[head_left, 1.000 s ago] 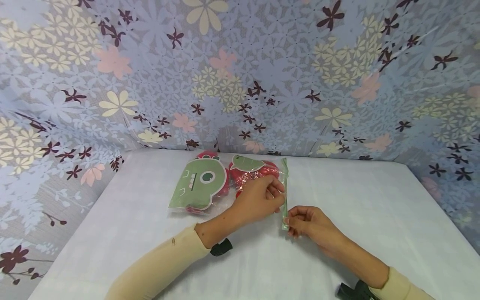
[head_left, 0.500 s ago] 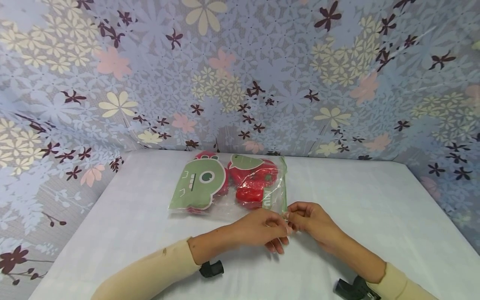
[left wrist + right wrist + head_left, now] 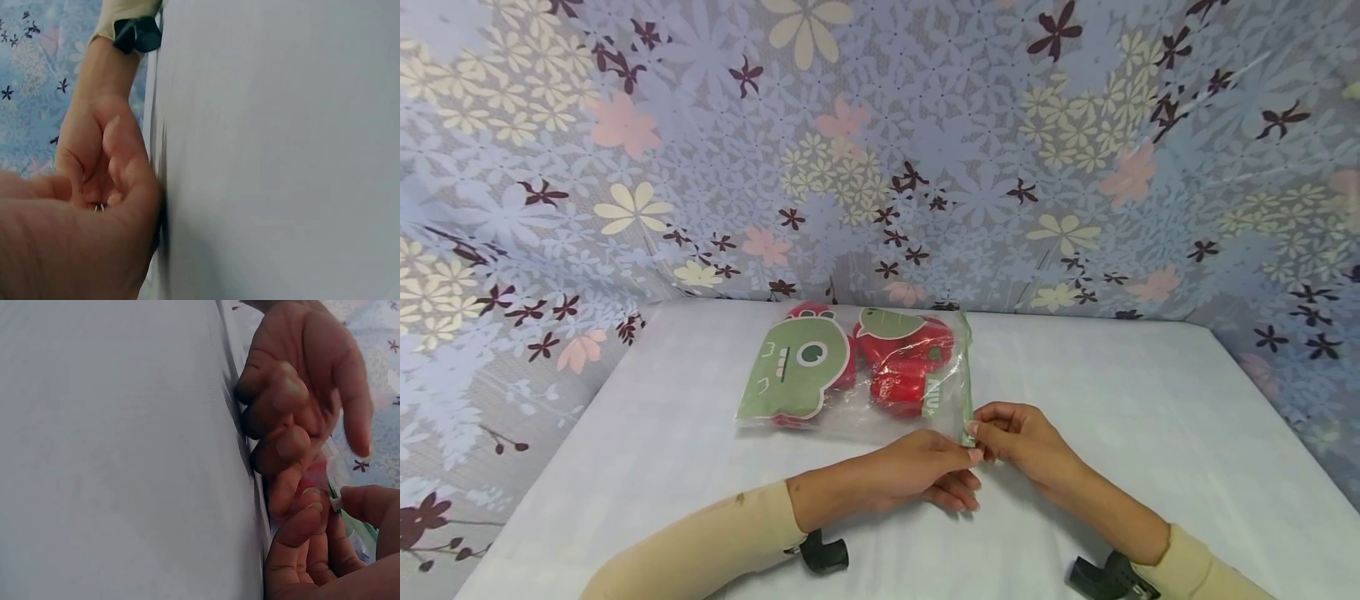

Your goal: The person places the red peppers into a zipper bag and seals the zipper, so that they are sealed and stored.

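A clear zip bag (image 3: 850,429) with a green one-eyed monster print and red things inside lies flat towards the back of the table. Its green-edged side faces right. At the bag's near right corner, my right hand (image 3: 1026,442) pinches the green edge between thumb and fingers. A small whitish piece (image 3: 336,504) shows at that pinch in the right wrist view. My left hand (image 3: 917,475) is just in front of the same corner, palm side towards the right hand, thumb stretched out and fingers loosely bent, holding nothing. The left wrist view shows both hands close together low over the table.
A white cloth covers the table (image 3: 1150,383). Flowered fabric (image 3: 880,167) hangs behind it and along the sides. Black wrist-worn devices sit under both sleeves, the left one (image 3: 825,553) and the right one (image 3: 1105,577) close over the cloth.
My left hand has come from the upper part of the bag's green edge down towards me to the near corner, uncovering the red things. The right hand keeps its pinch, shifting slightly.
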### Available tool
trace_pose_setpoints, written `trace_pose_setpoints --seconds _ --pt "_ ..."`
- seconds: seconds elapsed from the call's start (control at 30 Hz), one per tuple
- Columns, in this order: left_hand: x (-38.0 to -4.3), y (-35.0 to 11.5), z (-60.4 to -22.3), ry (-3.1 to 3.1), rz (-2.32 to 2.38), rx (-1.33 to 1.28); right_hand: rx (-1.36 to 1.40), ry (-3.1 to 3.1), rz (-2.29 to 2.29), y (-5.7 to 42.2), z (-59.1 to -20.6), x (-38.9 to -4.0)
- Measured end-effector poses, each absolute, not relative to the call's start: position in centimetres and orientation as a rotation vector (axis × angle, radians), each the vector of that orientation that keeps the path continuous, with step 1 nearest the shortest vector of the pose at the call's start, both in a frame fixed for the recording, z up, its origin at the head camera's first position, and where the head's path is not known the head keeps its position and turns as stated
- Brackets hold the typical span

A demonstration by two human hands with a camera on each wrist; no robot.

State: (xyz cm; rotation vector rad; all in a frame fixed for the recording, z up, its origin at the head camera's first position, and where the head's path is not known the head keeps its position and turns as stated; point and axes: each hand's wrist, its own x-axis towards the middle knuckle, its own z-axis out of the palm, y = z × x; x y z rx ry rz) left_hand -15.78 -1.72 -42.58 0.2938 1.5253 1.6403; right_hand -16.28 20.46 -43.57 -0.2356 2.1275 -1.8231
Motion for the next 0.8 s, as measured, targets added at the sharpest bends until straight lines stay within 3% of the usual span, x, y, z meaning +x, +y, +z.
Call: trace_pose_setpoints --seconds 0.8 --pt "-15.7 -1.9 -43.7 1.767 1.921 0.068 -0.307 2.059 -1.762 20.6 -43.9 -16.2"
